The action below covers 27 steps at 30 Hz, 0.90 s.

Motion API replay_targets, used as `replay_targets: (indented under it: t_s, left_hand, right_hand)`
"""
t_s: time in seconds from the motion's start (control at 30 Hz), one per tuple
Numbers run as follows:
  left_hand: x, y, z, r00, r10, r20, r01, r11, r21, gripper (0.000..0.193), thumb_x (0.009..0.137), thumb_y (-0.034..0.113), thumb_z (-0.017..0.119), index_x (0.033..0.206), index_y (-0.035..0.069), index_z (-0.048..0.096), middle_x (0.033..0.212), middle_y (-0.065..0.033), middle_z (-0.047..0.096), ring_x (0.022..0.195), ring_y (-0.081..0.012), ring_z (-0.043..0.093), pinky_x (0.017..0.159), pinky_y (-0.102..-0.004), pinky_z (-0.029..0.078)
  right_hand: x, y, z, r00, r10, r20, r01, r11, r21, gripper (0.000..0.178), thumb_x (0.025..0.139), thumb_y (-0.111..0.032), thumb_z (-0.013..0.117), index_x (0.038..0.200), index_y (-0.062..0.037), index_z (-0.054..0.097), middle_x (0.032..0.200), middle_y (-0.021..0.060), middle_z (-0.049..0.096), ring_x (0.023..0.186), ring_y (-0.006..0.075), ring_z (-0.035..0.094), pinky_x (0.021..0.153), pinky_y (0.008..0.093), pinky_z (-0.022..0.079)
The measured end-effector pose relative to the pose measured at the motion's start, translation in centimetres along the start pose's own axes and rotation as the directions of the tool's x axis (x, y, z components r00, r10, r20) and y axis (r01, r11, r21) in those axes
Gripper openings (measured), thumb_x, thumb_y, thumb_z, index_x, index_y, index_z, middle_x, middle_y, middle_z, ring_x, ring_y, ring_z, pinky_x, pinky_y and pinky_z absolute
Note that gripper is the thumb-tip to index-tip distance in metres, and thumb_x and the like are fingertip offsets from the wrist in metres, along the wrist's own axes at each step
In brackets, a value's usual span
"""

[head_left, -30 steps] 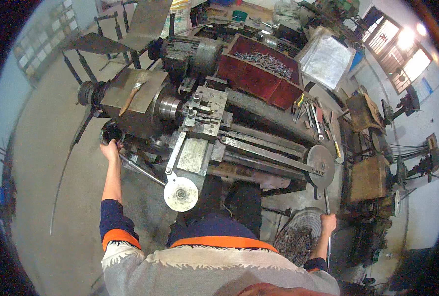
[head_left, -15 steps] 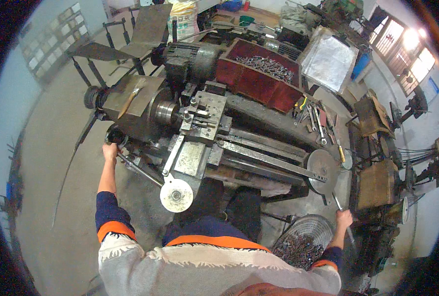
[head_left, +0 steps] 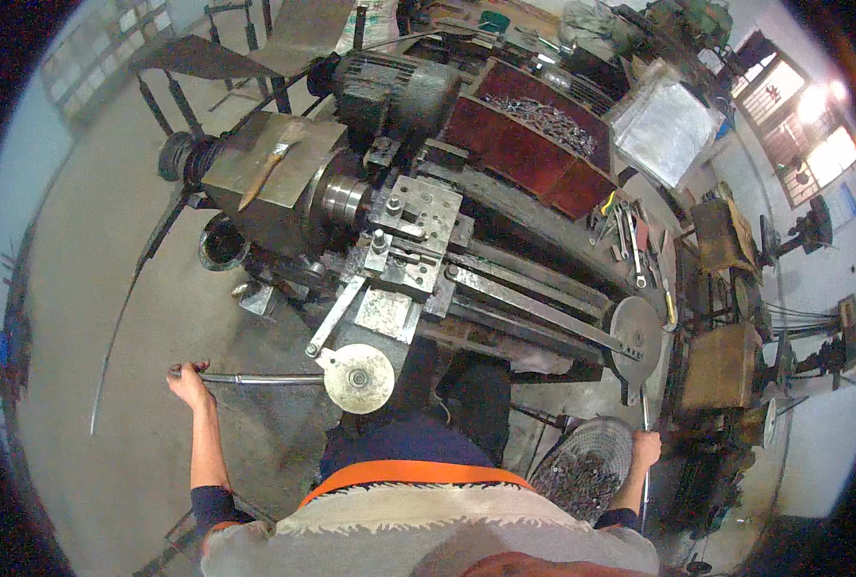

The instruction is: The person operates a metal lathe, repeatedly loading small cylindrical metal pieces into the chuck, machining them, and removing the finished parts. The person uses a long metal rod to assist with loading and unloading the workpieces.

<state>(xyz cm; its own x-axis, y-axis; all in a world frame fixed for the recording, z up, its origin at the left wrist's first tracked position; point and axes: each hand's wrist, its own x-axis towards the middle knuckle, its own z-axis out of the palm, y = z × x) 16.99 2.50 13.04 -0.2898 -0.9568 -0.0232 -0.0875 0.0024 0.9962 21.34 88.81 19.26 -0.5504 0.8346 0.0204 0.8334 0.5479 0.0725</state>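
Metal workshop: lathe (head_left: 418, 240), scattered wrenches (head_left: 628, 231)

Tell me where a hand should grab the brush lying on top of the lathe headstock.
Grip the brush by its wooden handle, the lower-left end, coming from above. It lies flat and diagonal on the headstock top, bristles toward the upper right, handle end near the front edge and unobstructed.

Head-worn fisheye, downward over lathe (head_left: 428, 240)

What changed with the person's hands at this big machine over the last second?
The left hand left the dark round opening near the machine's left end, came down toward the body, and now grips the end of a long metal rod. The right hand rose slightly and stays on its thin upright rod. The lathe looks unchanged.
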Motion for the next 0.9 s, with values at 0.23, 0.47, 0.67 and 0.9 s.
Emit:
replay_targets:
  t_s: [0.23, 0.47, 0.67, 0.9]
  left_hand:
    - [1.1, 0.0, 3.0, 0.998, 0.033, -0.046, -0.035, 0.999, -0.033, 0.025, 0.069, -0.003, 0.045, 0.093, -0.005, 0.039, 0.065, -0.0168, 0.056, 0.052, -0.0246, 0.058, 0.056, -0.0336, 0.051]
    - [1.4, 0.1, 2.6, 0.999, 0.028, -0.028, -0.028, 1.000, 0.005, 0.025, 0.070, -0.002, 0.046, 0.094, -0.005, 0.040, 0.065, -0.0156, 0.055, 0.052, -0.0242, 0.059, 0.053, -0.0355, 0.052]
    - [0.5, 0.8, 0.3, 0.999, -0.016, 0.042, 0.014, 0.998, 0.063, 0.019, 0.073, 0.004, 0.052, 0.090, 0.000, 0.042, 0.067, -0.0091, 0.051, 0.051, -0.0191, 0.054, 0.046, -0.0317, 0.047]
    - [0.5, 3.0, -4.7, 0.950, -0.208, 0.231, 0.047, 0.830, 0.556, 0.024, 0.073, 0.016, 0.059, 0.089, -0.001, 0.053, 0.069, -0.0101, 0.057, 0.061, -0.0198, 0.059, 0.046, -0.0308, 0.045]
  right_hand:
    - [0.6, 2.8, 4.7, 0.978, -0.082, -0.194, 0.052, 0.987, -0.153, 0.047, 0.077, -0.050, 0.053, 0.074, -0.0027, 0.058, 0.071, 0.0170, 0.063, 0.069, 0.0366, 0.063, 0.061, 0.0457, 0.051]
    - [-0.7, 0.0, 1.2, 0.998, 0.016, -0.058, -0.019, 0.999, -0.049, 0.036, 0.070, -0.032, 0.054, 0.082, 0.0011, 0.062, 0.089, 0.0240, 0.062, 0.085, 0.0402, 0.060, 0.074, 0.0467, 0.048]
    - [8.5, 4.1, 2.8, 0.977, -0.148, -0.154, 0.136, 0.987, -0.084, 0.037, 0.066, -0.038, 0.062, 0.081, -0.0044, 0.061, 0.083, 0.0169, 0.063, 0.078, 0.0378, 0.061, 0.069, 0.0463, 0.049]
    - [13.0, 0.1, 0.3, 0.997, -0.028, -0.070, 0.008, 0.965, -0.262, 0.034, 0.075, -0.033, 0.051, 0.096, -0.0069, 0.060, 0.098, 0.0132, 0.063, 0.093, 0.0327, 0.059, 0.079, 0.0501, 0.042]
